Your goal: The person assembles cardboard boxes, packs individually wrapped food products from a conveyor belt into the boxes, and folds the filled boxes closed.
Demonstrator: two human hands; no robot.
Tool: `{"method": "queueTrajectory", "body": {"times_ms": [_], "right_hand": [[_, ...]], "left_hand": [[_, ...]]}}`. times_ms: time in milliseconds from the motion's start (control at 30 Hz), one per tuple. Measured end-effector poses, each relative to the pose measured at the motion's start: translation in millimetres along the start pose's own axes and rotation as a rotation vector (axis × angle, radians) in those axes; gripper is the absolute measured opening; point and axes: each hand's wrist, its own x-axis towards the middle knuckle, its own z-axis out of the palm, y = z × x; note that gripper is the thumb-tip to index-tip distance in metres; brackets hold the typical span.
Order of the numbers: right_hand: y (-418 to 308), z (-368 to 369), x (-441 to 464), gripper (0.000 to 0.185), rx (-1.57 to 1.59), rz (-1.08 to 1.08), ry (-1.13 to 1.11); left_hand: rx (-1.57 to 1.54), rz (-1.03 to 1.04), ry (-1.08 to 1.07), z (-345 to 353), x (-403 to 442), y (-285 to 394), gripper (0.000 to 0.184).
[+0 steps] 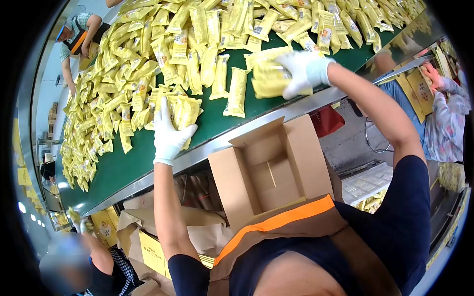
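Note:
Both my hands wear white gloves and are at a green conveyor belt (212,123) piled with yellow wrapped snack packets (197,22). My left hand (169,133) grips a bunch of yellow packets (185,112) near the belt's front edge, its thumb over them and some fingers hidden. Farther right, my right hand (301,73) is closed round another bunch of packets (269,79), smeared by motion. Between the hands a single packet (237,92) lies on the belt. Below the belt's edge stands an open cardboard box (270,170) with its flaps spread, in front of my body.
A metal rail (217,140) runs along the belt's near side. One person (81,34) stands across the belt at the far left, another (89,261) at the lower left. At the right, a person's pink-gloved hand (432,75) touches a yellow carton (419,93). A white crate (368,182) stands below.

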Motion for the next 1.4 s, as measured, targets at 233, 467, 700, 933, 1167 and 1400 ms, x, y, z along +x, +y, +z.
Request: {"method": "queueTrajectory", "body": {"times_ms": [233,467,700,933,1167,1400], "right_hand": [[21,-16,46,0.081,0.117,-0.036,-0.130],[-2,36,-11,0.081,-0.283,-0.192,0.229],[-6,39,-12,0.077,-0.345,-0.192,0.221],[14,67,-29,0.088,-0.308,-0.141,0.484],[10,37,-28,0.101,0.214,-0.068,0.296],[-141,52,-120,0.075,-0.346,-0.611,-0.110]], "left_hand": [[0.049,-0.116,-0.067,1,10,-19,0.129],[0.164,-0.119,-0.071,3,5,4,0.124],[0.272,-0.044,-0.108,2,3,10,0.122],[0.389,-0.098,-0.189,-9,-23,-5,0.123],[0.107,-0.083,-0.124,-9,-25,-27,0.119],[-1.122,-0.176,-0.337,-73,-106,32,0.086]]}}
